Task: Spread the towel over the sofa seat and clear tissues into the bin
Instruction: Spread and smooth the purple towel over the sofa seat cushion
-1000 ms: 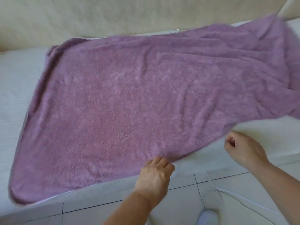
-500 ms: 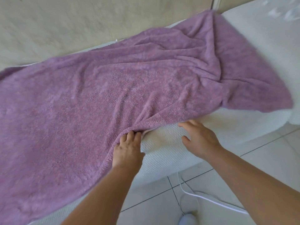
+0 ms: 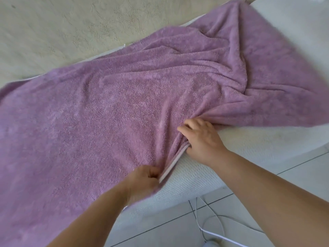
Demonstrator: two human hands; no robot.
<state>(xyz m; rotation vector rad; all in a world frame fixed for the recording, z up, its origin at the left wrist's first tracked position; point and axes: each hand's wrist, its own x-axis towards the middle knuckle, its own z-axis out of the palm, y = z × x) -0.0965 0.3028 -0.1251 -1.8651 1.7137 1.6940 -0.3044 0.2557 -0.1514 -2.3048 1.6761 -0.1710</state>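
Both hands at the near edge of the purple towel (image 3: 106, 113) on the sofa seat (image 3: 258, 145).
Towel lies across the white seat, flat at left, bunched in folds at right. Left hand (image 3: 142, 180) pinches the hem, fingers curled tight. Right hand (image 3: 201, 138), just beyond it, grips a gathered fold. White cable (image 3: 216, 233) on the tiled floor (image 3: 178, 229) below.

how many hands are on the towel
2. The left hand grips the towel at its front hem; the right hand holds the same edge farther right, beside the bunched folds. Neither is hidden.
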